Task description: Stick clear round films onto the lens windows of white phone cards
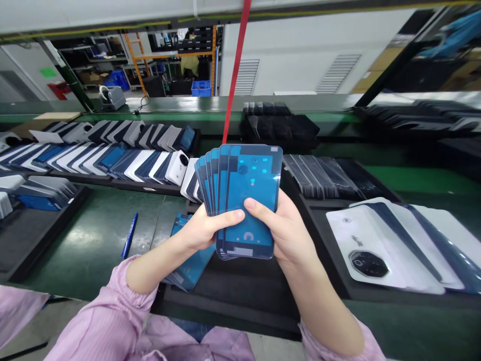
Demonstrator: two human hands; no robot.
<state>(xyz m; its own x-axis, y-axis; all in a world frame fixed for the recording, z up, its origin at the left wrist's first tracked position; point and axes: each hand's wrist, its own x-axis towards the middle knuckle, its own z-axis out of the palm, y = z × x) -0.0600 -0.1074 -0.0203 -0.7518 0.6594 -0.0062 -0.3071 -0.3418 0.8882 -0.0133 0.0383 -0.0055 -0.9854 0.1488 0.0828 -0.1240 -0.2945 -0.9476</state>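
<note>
A fanned stack of blue film-covered phone panels (244, 190) stands upright in front of me. My left hand (205, 228) grips the stack's lower left, thumb across the front panel. My right hand (289, 228) holds its lower right, thumb pressed on the front sheet. Both hands hover above a black tray (240, 291). More blue panels (188, 263) lie on that tray under my left wrist.
Rows of white and blue back covers (112, 158) fill black trays at left. Dark panels (326, 175) lean in a tray at right, and white covers (379, 248) lie nearer. A blue pen (130, 235) rests on the green bench. A red strap (236, 65) hangs ahead.
</note>
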